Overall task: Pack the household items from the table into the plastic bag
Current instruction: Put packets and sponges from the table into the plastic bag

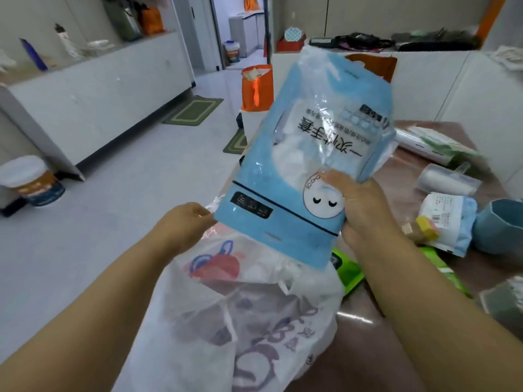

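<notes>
The right hand [365,205] gripped a blue packet [308,154] over the plastic bag [254,306], whose rim the left hand [184,222] pinched.

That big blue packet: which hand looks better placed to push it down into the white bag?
The right hand. It already grips the blue packet near its lower end, just above the white plastic bag. The left hand is busy pinching the bag's rim.

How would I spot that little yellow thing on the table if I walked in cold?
Start at the brown table on the right. Left of the blue cup, on a white and blue packet, lies the yellow block. It is the only yellow thing there.
</notes>
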`<state>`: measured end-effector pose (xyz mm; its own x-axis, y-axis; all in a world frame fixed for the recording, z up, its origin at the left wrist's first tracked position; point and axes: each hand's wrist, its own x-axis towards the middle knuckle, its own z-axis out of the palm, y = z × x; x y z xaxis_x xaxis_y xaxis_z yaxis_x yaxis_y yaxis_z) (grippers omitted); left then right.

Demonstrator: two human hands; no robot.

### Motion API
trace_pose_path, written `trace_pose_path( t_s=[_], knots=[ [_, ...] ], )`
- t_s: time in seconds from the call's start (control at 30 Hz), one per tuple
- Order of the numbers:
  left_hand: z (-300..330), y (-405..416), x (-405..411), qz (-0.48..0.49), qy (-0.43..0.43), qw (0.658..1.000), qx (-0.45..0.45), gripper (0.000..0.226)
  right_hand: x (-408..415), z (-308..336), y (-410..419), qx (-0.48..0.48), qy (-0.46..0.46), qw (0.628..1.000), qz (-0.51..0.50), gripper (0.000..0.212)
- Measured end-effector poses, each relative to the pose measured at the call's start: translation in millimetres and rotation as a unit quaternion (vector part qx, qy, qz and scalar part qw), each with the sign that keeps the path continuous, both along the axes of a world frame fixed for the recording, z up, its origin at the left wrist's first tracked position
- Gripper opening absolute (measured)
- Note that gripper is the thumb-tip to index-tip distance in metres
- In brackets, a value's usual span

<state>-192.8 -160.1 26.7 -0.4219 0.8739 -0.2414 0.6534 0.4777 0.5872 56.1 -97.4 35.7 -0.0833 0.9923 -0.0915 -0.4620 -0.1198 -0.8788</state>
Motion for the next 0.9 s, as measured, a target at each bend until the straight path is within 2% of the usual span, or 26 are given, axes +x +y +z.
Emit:
trace_pose_path(
  t_s=[0.03, 0.1, 0.17, 0.23, 0.33, 0.4, 0.5, 0.53, 0.63, 0.73, 0.8, 0.9],
  knots=[
    [-8, -4, -8, -0.011, 0.034, 0.999, -0.011, 0.026, -10, -2, -6, 0.010, -0.047, 0.999, -0.012, 0.016],
    [-23, -9, -20, -0.012, 0.025, 0.999, -0.022, 0.022, -27, -11, -19, 0.042, -0.162, 0.985, -0.033, 0.020],
    [-34, -13, -29, -0.012, 0.018, 0.999, -0.040, 0.036, -36, -23, -32, 0.069, -0.268, 0.961, -0.020, 0.039],
    [-45, -17, -34, -0.018, 0.065, 0.996, -0.051, 0.043, -37, -36, -42, 0.080, -0.368, 0.926, 0.004, 0.055],
    [-53, -21, -37, -0.023, 0.101, 0.994, -0.026, 0.022, -29, -50, -49, 0.102, -0.466, 0.878, 0.037, 0.046],
    [-56, -21, -42, 0.000, 0.047, 0.999, 0.000, 0.024, -26, -53, -50, 0.125, -0.502, 0.851, 0.093, 0.043],
    [-55, -21, -44, 0.033, -0.089, 0.995, 0.041, 0.022, -24, -48, -47, 0.168, -0.584, 0.764, 0.216, 0.038],
    [-56, -22, -44, 0.040, -0.114, 0.992, 0.036, 0.028, -23, -45, -44, 0.174, -0.601, 0.737, 0.256, 0.036],
    [-65, -24, -47, 0.040, -0.160, 0.986, 0.036, 0.040, -27, -42, -37, 0.167, -0.633, 0.656, 0.376, 0.036],
    [-66, -23, -44, 0.014, -0.177, 0.983, 0.049, 0.041, -44, -50, -34, 0.162, -0.679, 0.539, 0.471, 0.043],
    [-66, -20, -43, -0.012, -0.160, 0.985, 0.058, 0.046, -56, -62, -33, 0.147, -0.700, 0.497, 0.490, 0.054],
    [-66, -16, -43, -0.042, -0.139, 0.987, 0.062, 0.054, -67, -68, -42, 0.206, -0.758, 0.461, 0.413, 0.069]
  ],
)
